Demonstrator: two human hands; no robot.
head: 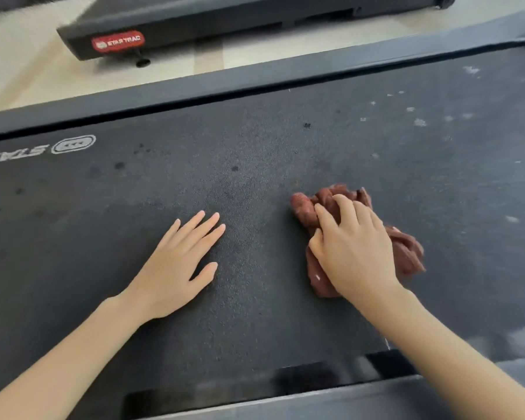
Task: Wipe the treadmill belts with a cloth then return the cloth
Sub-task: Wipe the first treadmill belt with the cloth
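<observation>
The right hand [355, 250] is pressing down on a bunched reddish-brown cloth [406, 250], fingers curled into its folds, on the dark treadmill belt [255, 313]. Left of the cloth, the left hand [176, 265] is resting flat and holding nothing. Wiping looks underway: pale specks [419, 122] are lying beyond the cloth, and dark spots [119, 165], possibly damp, far to its left. Beyond the cloth, past the side rail [194, 92], a second treadmill [170, 28] is standing on pale flooring [22, 71].
</observation>
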